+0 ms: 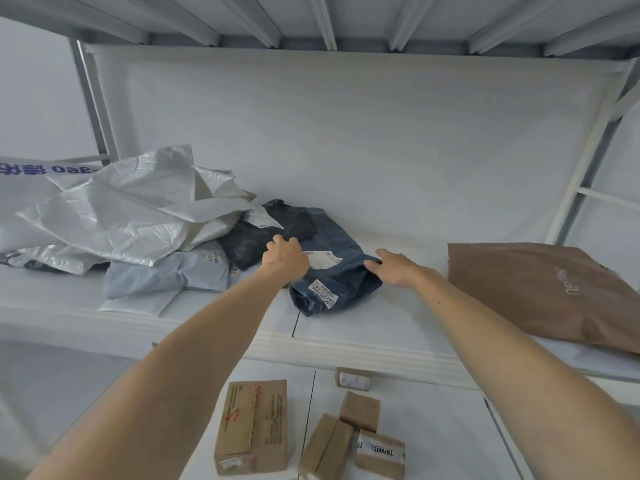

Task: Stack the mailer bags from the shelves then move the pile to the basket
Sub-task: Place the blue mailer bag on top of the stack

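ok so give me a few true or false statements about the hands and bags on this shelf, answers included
1. Both hands are on the dark blue mailer bag, the left hand at its upper left and the right hand at its right edge. True.
2. The brown mailer bag lies left of the blue one. False: it lies to the right, apart from it.
3. Cardboard boxes sit on the lower shelf. True.
4. The blue bag carries no labels. False: white labels show on it.
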